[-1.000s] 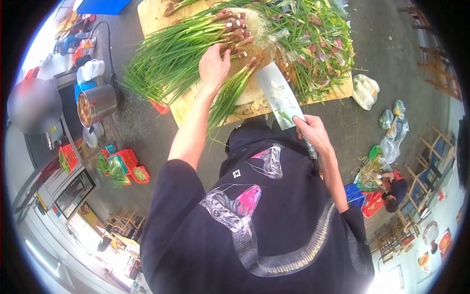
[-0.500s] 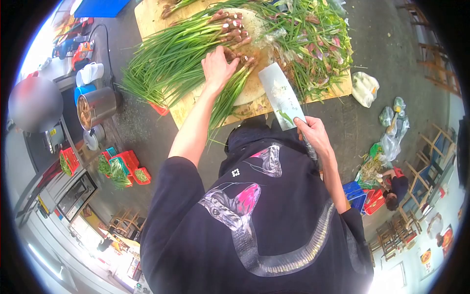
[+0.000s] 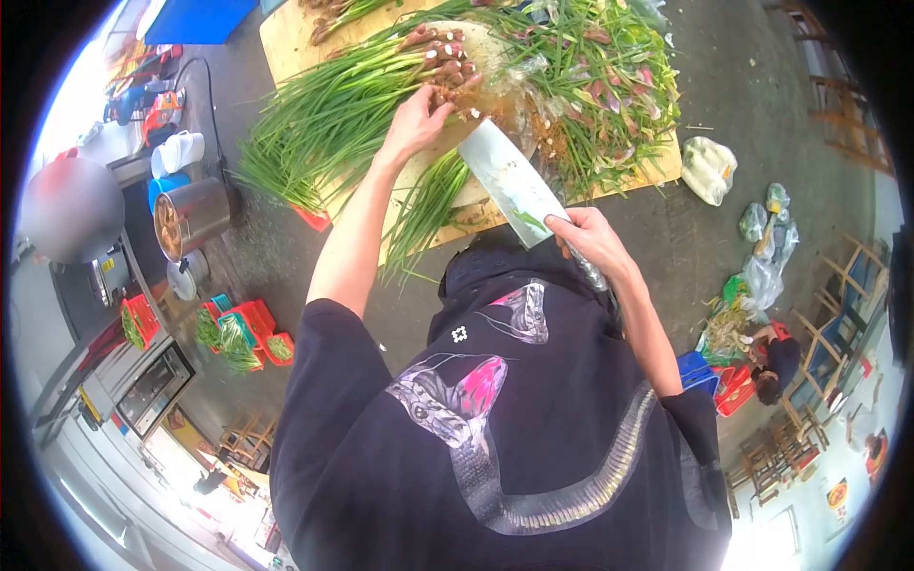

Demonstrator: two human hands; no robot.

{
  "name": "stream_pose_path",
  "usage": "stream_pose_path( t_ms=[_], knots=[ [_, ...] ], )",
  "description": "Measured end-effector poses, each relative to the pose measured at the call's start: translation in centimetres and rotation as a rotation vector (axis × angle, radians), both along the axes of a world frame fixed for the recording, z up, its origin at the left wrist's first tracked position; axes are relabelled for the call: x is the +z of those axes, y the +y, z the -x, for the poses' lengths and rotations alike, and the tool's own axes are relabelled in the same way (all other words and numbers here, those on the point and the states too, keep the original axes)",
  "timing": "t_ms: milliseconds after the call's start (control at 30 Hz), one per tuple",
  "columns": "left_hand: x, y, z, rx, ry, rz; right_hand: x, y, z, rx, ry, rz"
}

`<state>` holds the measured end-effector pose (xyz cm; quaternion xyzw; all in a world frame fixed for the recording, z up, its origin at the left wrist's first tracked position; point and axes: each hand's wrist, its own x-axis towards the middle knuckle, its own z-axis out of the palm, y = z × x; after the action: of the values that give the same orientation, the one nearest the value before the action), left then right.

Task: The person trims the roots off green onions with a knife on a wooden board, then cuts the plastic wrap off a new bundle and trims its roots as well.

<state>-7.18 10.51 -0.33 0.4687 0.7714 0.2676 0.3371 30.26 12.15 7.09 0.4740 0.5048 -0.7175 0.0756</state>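
Note:
A large bunch of green onions (image 3: 333, 109) lies on the wooden table (image 3: 286, 48), its reddish root ends over a round board (image 3: 481, 48). My left hand (image 3: 416, 124) is at those root ends, fingers bent; what they grip, if anything, is too small to tell. My right hand (image 3: 588, 238) holds the handle of a cleaver (image 3: 514, 181), its wide blade over the board's near edge. A smaller bunch (image 3: 428, 205) lies beside the blade, its root ends hidden by the blade. Loose leaves and peelings (image 3: 609, 86) are heaped on the right.
At left stand a steel pot (image 3: 190, 219), white buckets (image 3: 178, 152) and red crates (image 3: 255, 322) of greens. A white bag (image 3: 708, 171) and plastic bags (image 3: 764, 276) lie on the floor at right. A person (image 3: 776, 362) is by a red crate (image 3: 733, 390).
My right hand and the cleaver have moved left and slightly up, over the smaller bunch's root ends. My left hand has shifted slightly up and left, away from the smaller bunch.

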Motion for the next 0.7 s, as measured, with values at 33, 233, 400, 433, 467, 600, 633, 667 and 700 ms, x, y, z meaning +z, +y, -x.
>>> stream_pose_path(
  t_ms=[33,233,400,433,467,600,633,667,700],
  knots=[
    [0.4,0.0,0.2,0.031,-0.030,-0.041,-0.4,-0.2,0.3,0.003,0.007,0.007],
    [3.5,0.9,2.1,-0.003,-0.194,-0.133,-1.0,-1.0,1.1,-0.071,0.012,0.028],
    [4.5,0.5,0.0,-0.181,0.344,-0.292,-1.3,-0.5,1.8,-0.048,0.042,0.031],
    [4.3,0.4,-0.4,-0.235,0.465,-0.377,-1.3,-0.4,1.8,-0.043,0.054,0.031],
    [4.1,0.8,-0.4,-0.238,0.507,-0.403,-1.3,-0.2,1.8,-0.043,0.054,0.016],
    [5.6,2.1,-0.6,-0.293,0.571,-0.462,-1.1,-1.0,1.7,-0.045,0.053,0.018],
    [6.2,2.5,-0.2,-0.339,0.590,-0.456,-1.3,-0.8,1.8,-0.045,0.058,0.020],
    [6.7,2.9,0.1,-0.388,0.606,-0.448,-1.4,-0.8,1.8,-0.042,0.059,0.010],
    [7.5,3.3,0.4,-0.410,0.581,-0.431,-1.3,-0.9,1.9,-0.041,0.059,0.003]
  ],
)
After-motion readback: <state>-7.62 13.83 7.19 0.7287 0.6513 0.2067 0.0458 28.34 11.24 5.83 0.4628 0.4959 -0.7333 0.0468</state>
